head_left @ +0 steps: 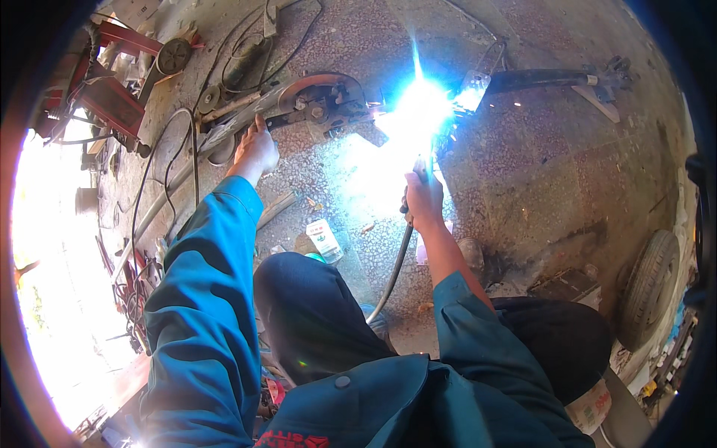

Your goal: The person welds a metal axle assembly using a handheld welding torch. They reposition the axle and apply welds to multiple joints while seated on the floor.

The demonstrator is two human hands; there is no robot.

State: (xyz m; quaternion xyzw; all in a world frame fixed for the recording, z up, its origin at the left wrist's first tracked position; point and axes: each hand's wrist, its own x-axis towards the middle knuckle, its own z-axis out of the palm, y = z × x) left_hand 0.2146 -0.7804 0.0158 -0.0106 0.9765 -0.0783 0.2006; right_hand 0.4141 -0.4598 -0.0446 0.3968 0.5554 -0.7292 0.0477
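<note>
Ample floor [302, 173] separates right hand [424, 200], gripping torch [404, 207], from left hand [257, 153], seemingly touching bar [285, 119].

The floor [567, 164] is of speckled stone, with brown and grey areas, and strong light whitens its middle. On it, at the far side, a long metal part with a rounded plate [317, 97] lies left of the glare, and a black bar [538, 80] lies to the right. Dark cables [142, 196] run on the left. Nearer, there is a small white-and-green box [323, 240]. At the near right stands a tyre [650, 290].
</note>
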